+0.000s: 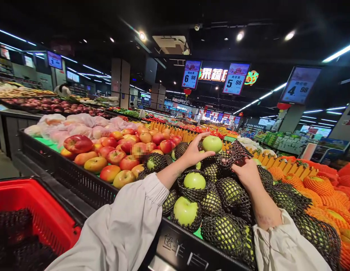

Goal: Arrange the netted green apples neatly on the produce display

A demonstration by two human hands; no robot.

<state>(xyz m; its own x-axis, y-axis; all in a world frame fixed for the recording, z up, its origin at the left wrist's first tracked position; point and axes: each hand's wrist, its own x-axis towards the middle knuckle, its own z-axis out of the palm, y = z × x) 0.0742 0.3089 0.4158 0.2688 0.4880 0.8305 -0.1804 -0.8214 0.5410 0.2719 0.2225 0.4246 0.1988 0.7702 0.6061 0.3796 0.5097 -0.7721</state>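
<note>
Fingers (200, 138) clamped, both hands, over the black bin (175, 244). Red basket (36, 199) left of bin. Above bin: my right hand (247, 172), partly hidden, grips a black mesh sleeve (239, 149); my left hand (192, 151) grips a bare green apple (212, 144).

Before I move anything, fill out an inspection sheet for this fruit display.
Surface: black slotted display bin with raised characters on its front edge, piled with fruit.
Job's things: bare green apple; black mesh sleeve; more green apples below, most in black mesh.
Left hand: thumb and fingers around the bare green apple.
Right hand: gripping the black mesh sleeve.
Clutter: red shopping basket at lower left, dark mesh-covered items inside.
Cables: nothing seen around the hands.
Surroundings: red-and-yellow apples to the left, orange-sleeved fruit to the right; price screens overhead.
</note>
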